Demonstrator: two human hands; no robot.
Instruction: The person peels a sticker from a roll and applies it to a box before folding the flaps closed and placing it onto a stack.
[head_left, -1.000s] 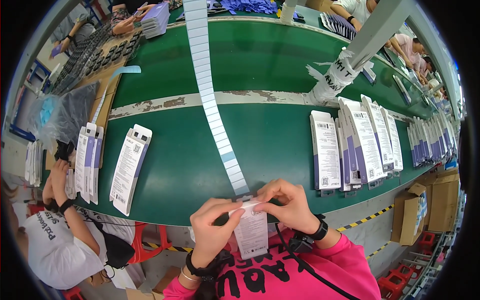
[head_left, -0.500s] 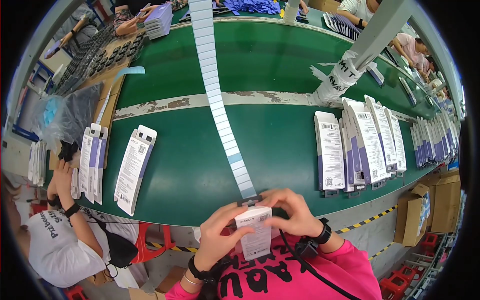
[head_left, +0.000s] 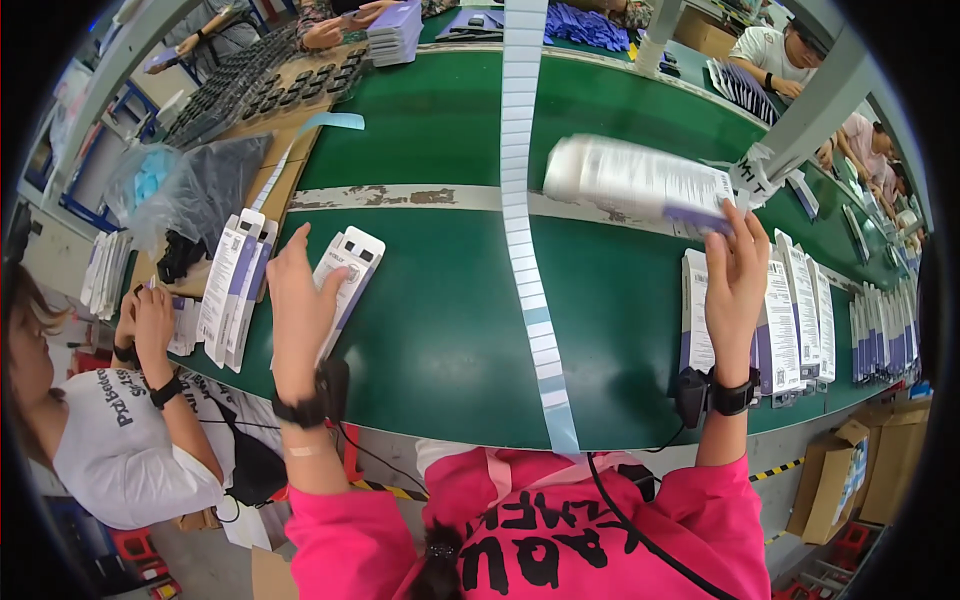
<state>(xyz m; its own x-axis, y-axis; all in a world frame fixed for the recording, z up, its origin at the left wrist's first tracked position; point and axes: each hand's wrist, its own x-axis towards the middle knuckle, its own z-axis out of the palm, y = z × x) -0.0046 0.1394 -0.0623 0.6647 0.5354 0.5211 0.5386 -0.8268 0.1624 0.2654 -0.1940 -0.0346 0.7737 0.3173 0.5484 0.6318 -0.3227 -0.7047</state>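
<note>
Hands [head_left: 300, 300] now apart, reaching boxes [head_left: 640, 180].

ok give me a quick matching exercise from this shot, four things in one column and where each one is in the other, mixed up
Things:
1. left hand
2. right hand
3. label strip
4. stack of boxes

Places:
A. runs down the middle of the green table toward the person
B. standing in a row on the table, just right of the right hand
C. resting on a flat white and purple box on the left
D. raised, holding a blurred white box above the table

Pairs: 1-C, 2-D, 3-A, 4-B
</note>
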